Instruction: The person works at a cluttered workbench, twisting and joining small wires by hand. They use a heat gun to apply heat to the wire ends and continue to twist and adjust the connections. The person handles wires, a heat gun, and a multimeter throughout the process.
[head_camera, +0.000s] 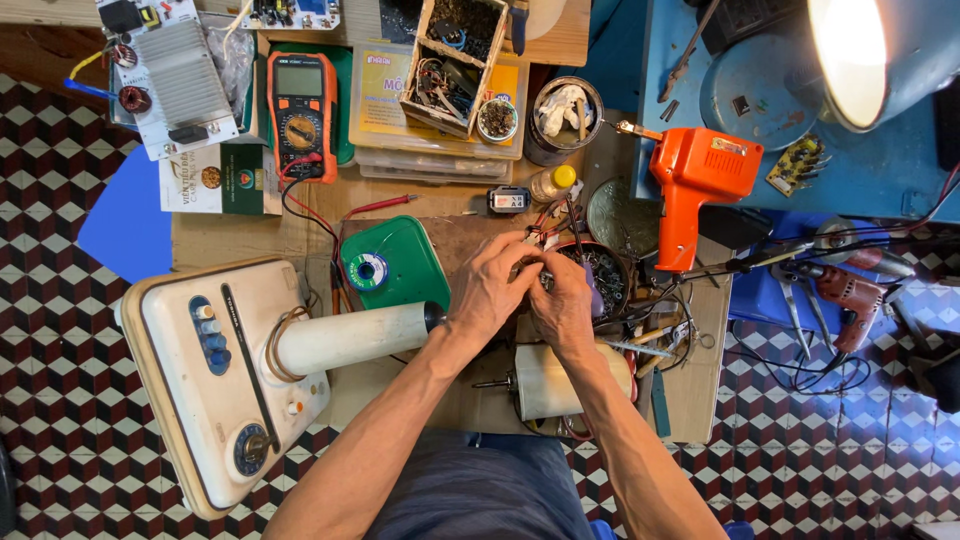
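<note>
Left hand (492, 285) and right hand (560, 298), pinched together on small wiring (540, 235) above the fan motor (560, 380): joining leads; next needs my steady grip.

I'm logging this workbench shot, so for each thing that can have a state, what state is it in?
Left hand: closed on a small part, wires trailing.
Right hand: pinching the same small part.
Fan base: lying tipped on its side.
Multimeter: lying flat, leads plugged in.
Lamp: lit.
Orange soldering gun: lying unheld on the bench.
Solder spool: resting on the green lid.
Motor: lying on its side, shaft pointing left.
</note>
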